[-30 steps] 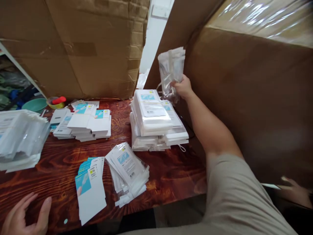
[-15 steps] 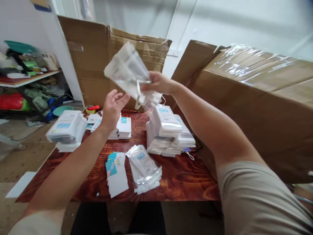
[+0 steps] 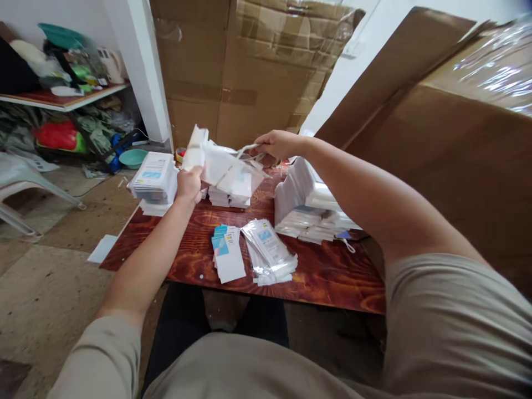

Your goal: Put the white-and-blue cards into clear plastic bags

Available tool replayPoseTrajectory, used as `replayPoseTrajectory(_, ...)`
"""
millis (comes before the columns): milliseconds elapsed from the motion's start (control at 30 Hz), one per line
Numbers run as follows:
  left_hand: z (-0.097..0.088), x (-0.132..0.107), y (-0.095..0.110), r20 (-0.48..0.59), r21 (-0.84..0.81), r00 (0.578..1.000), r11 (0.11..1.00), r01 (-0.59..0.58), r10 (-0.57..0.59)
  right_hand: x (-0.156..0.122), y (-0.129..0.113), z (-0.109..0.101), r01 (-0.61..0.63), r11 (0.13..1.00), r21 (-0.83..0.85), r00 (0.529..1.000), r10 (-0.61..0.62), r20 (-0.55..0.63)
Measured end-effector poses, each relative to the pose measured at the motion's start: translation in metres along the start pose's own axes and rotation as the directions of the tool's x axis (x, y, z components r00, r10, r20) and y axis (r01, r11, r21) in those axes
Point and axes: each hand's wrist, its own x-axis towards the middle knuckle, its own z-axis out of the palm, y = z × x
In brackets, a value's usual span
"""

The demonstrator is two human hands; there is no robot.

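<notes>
Above the table, my left hand (image 3: 191, 185) is closed round the left end of a bundle of clear plastic bags (image 3: 220, 165). Pale strips cross the bundle, and the bags look slightly blurred. At its right end, my right hand (image 3: 279, 145) is closed on a whitish strap (image 3: 248, 148) that runs to the bundle. Below lie a fanned pile of blue-and-white cards (image 3: 230, 257) and, beside it, a pile of clear-wrapped packets (image 3: 269, 252). Behind the bundle, a low stack of white cards (image 3: 229, 197) is partly hidden.
Tall stacks of wrapped packets stand at the table's left (image 3: 153, 177) and right (image 3: 305, 205). A large cardboard sheet (image 3: 195, 66) rises behind, and a cardboard box (image 3: 449, 166) borders the right. A white plastic chair (image 3: 29, 183) is on the left floor.
My left hand has closed on the bundle's left end. The bundle has come down and lies more level. My right hand has shifted to the strap, and the view has tilted downward.
</notes>
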Motion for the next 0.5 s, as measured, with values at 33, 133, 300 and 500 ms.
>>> replayPoseTrajectory(33, -0.006, 0.000, 0.000, -0.006, 0.023, 1.000, 1.000, 0.009, -0.009, 0.002, 0.004, 0.001, -0.005, 1.000, 0.010, 1.000, 0.005, 0.006)
replayPoseTrajectory(133, -0.021, -0.001, -0.001, -0.062, 0.025, 0.998, 1.000, -0.016, 0.017, 0.007, 0.009, 0.004, 0.010, 1.000, 0.027, 1.000, -0.011, 0.026)
replayPoseTrajectory(300, -0.039, -0.001, -0.009, -0.096, -0.032, 0.995, 0.999, 0.029, -0.032, 0.006, 0.003, -0.003, 0.082, 0.994, -0.079, 0.995, -0.076, 0.068)
replayPoseTrajectory(500, -0.053, -0.007, -0.026, 0.005, 0.337, 0.977, 0.919, -0.204, 0.215, 0.001, -0.003, -0.011, 0.103, 0.980, -0.171, 0.981, -0.128, -0.145)
